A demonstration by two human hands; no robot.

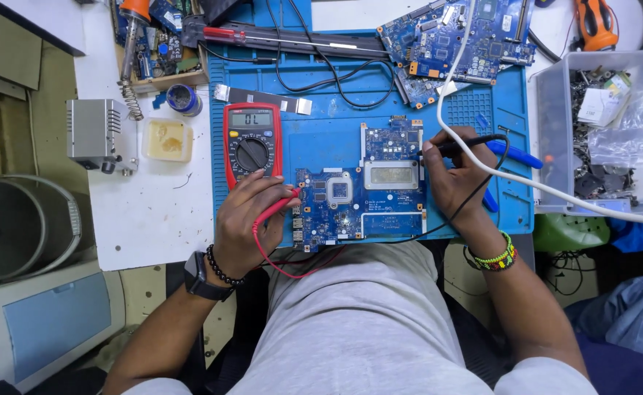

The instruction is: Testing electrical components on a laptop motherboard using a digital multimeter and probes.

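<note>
Blue circuit board (358,192) lies flat on the mat (321,143) before us. Our left hand (244,219) pinches the red probe (276,207) at its left edge; our right hand (457,179) grips the black probe (462,144) at its right. We keep both tips steady and glance at the multimeter (252,140).

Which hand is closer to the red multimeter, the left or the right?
Left. The left hand lies just below the red multimeter, almost touching it; the right hand is far across the blue circuit board.
</note>
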